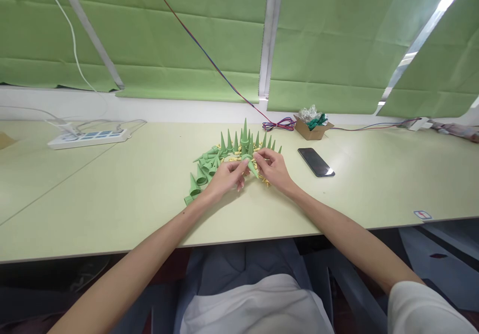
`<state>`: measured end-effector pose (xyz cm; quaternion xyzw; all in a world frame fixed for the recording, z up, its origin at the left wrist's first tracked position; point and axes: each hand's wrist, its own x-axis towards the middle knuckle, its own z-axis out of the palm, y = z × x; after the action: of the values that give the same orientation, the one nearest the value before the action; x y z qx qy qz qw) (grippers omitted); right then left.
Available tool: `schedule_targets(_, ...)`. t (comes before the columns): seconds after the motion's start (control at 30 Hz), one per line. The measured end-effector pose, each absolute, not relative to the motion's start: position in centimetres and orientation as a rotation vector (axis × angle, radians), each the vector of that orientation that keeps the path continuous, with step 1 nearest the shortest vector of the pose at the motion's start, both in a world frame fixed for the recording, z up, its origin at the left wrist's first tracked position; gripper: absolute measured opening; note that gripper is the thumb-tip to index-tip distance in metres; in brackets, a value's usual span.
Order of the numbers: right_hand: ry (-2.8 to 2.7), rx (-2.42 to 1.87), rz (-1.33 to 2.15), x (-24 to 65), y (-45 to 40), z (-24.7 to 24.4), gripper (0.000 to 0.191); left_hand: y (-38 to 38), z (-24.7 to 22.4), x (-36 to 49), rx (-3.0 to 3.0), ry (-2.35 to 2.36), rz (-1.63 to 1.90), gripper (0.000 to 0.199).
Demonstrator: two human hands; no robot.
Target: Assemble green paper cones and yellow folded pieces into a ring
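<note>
My left hand (229, 176) is closed on a green plastic spike (253, 168), a hollow cone whose tip slants down toward me. Thumb and fingers of my right hand (274, 167) are pinched together at the cap end of that spike; whatever small part they hold is hidden. Behind my hands stand several upright green spikes (245, 135) in a cluster. More green cones (201, 175) lie in a loose heap by my left wrist, some with open ends showing. Small yellow pieces (264, 180) are scattered around and under my hands.
A black phone (316, 162) lies to the right. Behind it are a small cardboard box (313, 130) with plastic wrap and green material, and a coil of red and blue wire (279, 124). A white power strip (89, 138) sits at the left on the pale table (112, 209).
</note>
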<state>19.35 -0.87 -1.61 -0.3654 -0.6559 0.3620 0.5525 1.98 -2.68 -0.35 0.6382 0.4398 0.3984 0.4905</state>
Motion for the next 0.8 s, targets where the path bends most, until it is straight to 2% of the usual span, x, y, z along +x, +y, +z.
schedule_targets(0.5, -1.550, -0.923, 0.833, 19.41, -0.79, -1.36, 0.042, -3.33, -0.08, 2.17, 1.859, 1.208, 1.179, 0.034)
schedule_targets(0.8, -1.541, -0.962, 0.850, 19.47, -0.52, -1.55, 0.038, -2.91, -0.79, 2.01, 1.992, 1.185, 1.305, 0.030)
